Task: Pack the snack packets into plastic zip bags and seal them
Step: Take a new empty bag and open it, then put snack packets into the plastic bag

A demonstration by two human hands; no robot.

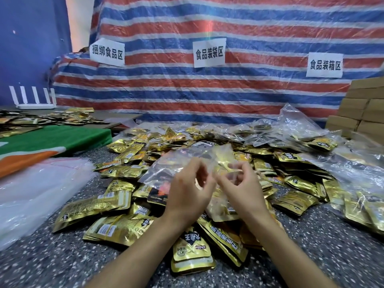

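A clear plastic zip bag is lifted over the middle of the table, and gold snack packets show through it. My left hand pinches the bag's near edge. Close beside it, my right hand pinches the same edge, with a fold of plastic between thumb and fingers. Under and around both hands lies a wide heap of loose gold snack packets on the speckled grey table.
A stack of flat clear zip bags lies at the left. Filled plastic bags are piled at the back right, beside stacked cardboard boxes. A green and orange cloth and more packets are at the far left. A striped tarp hangs behind.
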